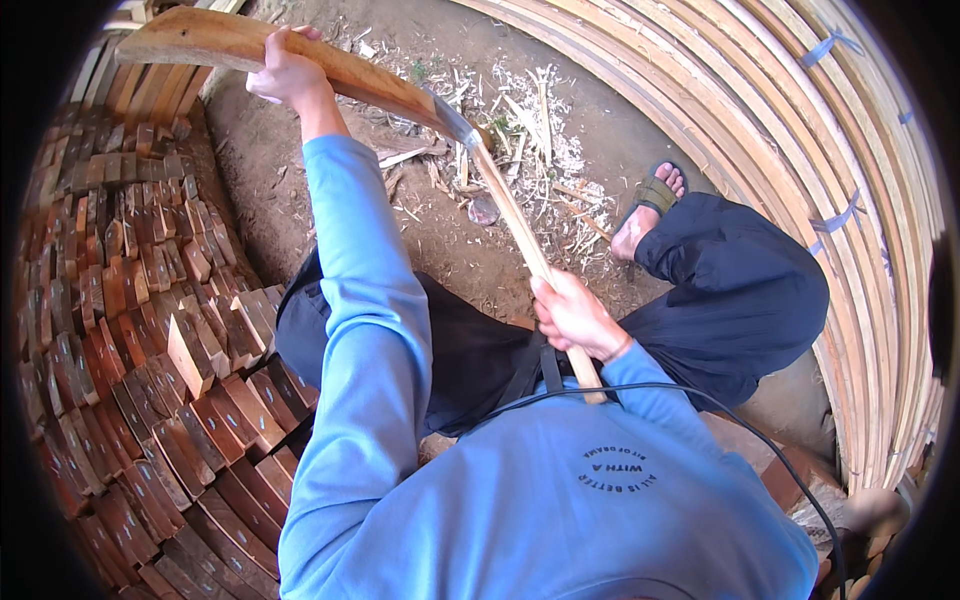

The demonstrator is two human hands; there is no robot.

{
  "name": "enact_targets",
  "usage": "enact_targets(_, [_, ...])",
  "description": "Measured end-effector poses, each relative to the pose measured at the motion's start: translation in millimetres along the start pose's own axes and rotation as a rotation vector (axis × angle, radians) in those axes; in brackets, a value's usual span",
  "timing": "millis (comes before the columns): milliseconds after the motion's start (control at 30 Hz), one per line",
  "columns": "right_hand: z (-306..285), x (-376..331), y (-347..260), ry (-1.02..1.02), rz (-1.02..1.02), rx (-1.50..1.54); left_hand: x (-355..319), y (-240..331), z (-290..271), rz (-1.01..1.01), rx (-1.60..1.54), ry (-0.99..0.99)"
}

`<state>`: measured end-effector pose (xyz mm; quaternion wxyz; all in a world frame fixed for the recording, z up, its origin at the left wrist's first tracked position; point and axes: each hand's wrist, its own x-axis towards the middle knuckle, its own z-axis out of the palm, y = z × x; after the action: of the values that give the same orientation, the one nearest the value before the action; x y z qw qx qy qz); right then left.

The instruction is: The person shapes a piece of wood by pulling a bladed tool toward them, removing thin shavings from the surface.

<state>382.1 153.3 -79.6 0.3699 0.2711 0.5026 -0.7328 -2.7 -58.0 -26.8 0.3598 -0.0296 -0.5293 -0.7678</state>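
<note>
Left hand [285, 72] gripped the wooden handle [250, 45] of a big knife, blade [455, 120] pressed on the upper end of a thin wood strip [515, 225]. Right hand [575, 315] was closed around the strip's lower part, just above the lap. Shavings [530, 130] littered the dirt beyond. Stacked wood blocks [150, 330] at left, bundled strips [800, 150] at right, sandalled foot [650, 205] near the shavings.

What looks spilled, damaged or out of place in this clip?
Pale wood shavings lie scattered over the dirt ground, just beyond the blade of the long-handled knife in the left hand. The right hand grips a thin stick. Nothing else stands out.
</note>
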Motion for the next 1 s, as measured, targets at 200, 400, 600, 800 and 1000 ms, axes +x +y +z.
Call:
enact_targets(200, [-1.8,44.8,-16.1,0.002,-0.004,-0.043,-16.2,-0.1,25.9,0.031,-0.011,-0.037])
enact_targets(400, [-11.0,-7.7,1.4,-0.006,0.066,0.014,3.8,-0.5,11.6,-0.017,0.035,0.012])
enact_targets(600, [-0.3,29.4,-16.6,-0.002,-0.012,-0.017,-11.9,1.6,25.0,-0.017,0.069,0.005])
enact_targets(800, [-3.2,0.1,-1.2,-0.012,0.033,0.035,-7.7,2.9,13.9,0.01,0.069,0.025])
enact_targets(1000, [12.1,37.3,-3.4,0.048,-0.048,-0.035,-7.8,-7.2,35.1,0.028,0.048,-0.006])
